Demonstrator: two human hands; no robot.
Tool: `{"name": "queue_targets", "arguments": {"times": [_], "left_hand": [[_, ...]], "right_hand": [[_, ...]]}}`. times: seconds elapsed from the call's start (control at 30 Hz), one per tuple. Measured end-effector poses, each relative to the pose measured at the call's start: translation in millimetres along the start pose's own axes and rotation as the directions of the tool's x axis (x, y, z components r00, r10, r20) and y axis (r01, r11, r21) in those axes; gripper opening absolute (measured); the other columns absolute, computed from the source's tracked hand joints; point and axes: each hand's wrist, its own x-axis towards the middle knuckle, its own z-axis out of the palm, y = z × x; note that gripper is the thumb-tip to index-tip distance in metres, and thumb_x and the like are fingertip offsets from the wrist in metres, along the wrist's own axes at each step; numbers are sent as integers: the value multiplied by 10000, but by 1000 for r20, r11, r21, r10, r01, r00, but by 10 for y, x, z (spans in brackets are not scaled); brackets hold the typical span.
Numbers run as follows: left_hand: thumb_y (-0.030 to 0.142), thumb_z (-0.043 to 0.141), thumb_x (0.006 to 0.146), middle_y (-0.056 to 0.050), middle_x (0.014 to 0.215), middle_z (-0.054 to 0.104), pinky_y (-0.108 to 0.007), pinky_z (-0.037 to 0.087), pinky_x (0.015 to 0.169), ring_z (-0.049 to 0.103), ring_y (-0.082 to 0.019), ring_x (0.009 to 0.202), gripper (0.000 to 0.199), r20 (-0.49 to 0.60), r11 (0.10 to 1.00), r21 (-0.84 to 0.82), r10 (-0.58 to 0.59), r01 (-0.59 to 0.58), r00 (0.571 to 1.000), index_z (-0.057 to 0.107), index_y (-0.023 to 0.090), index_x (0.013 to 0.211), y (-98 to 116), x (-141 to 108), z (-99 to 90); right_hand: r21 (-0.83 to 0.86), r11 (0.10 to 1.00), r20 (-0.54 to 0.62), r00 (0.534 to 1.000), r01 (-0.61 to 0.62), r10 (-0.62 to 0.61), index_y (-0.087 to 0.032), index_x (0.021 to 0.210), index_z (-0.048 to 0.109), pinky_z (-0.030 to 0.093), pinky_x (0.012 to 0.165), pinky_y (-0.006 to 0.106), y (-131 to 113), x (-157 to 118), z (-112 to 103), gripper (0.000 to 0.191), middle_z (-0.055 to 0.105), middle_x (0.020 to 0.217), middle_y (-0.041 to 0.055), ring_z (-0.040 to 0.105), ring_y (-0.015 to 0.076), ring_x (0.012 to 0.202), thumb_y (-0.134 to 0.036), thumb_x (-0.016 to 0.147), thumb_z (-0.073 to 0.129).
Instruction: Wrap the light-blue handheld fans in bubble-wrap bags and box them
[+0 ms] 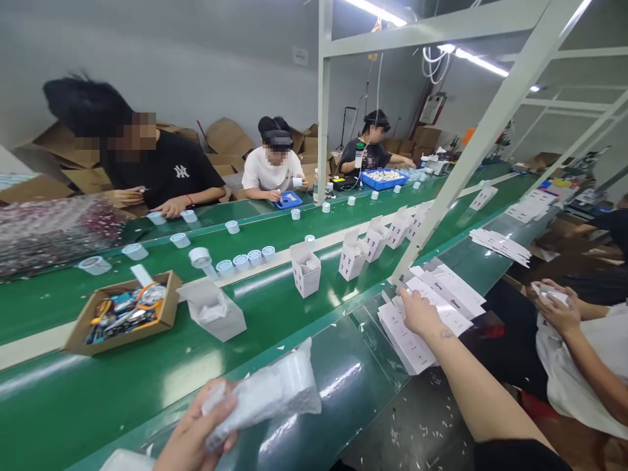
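Note:
My left hand (199, 425) is closed around a bubble-wrapped package (275, 386), whitish and roughly cylindrical, held above the near edge of the bench. Part of another white thing (126, 460) shows under that wrist at the bottom edge. To the right, my right hand (419, 313) reaches over a fanned stack of flat white cartons (454, 294). Its fingers are bent over the edge of the nearest flat carton (407, 343); the thumb is mostly hidden. An opened white box (220, 317) with a wrapped item inside stands on the green belt ahead of my left hand.
More open white boxes (307, 278) line the green conveyor belt (265, 320). A cardboard tray (169, 314) holds tools or small parts. White-blue round pieces (232, 227) sit along the far belt. A white metal post (441, 203) rises beside the cartons. Co-workers sit opposite and at right.

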Motion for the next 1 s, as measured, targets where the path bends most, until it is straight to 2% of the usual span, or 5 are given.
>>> {"name": "queue_targets", "arguments": {"times": [0.1,0.3,0.47,0.7,1.0], "left_hand": [[370,938,377,81,600,507,-163,376,350,451,-84,487,569,-53,992,-81,95,-99,994,525,203,731,246,-11,142],[489,736,657,41,736,578,-212,371,372,466,-101,482,394,98,879,235,404,-416,910,485,220,797,302,-1,203],[363,469,867,14,664,548,-277,427,571,549,-173,619,164,160,390,847,463,-362,872,505,211,817,199,-207,-169],[89,431,824,-87,999,620,-331,493,763,635,-237,901,234,317,-202,941,246,-271,916,556,188,996,206,-381,382],[487,615,888,-146,1309,594,-590,285,1103,392,-371,1362,551,696,-358,715,283,-601,660,490,180,1328,-525,-354,152]], "right_hand": [[90,942,-90,945,323,-315,-230,1329,405,455,956,455,-319,-322,-89,624,463,1302,159,502,322,1196,-80,744,565],[571,331,-349,587,752,-731,-220,1287,394,468,1020,465,-1383,-878,688,734,504,1283,133,518,312,1214,-200,643,746],[649,295,-432,659,701,-616,-223,1119,418,526,918,495,-1780,-1064,1443,662,540,1187,126,587,330,1117,-253,581,804],[521,66,-534,385,851,-753,-237,1256,366,510,985,477,-1871,-1252,1504,642,486,1336,168,536,312,1250,-220,714,712],[634,221,-447,585,741,-677,-245,1182,348,564,861,467,-1508,-1145,1614,537,522,1282,158,650,287,1066,-335,769,679]]}}
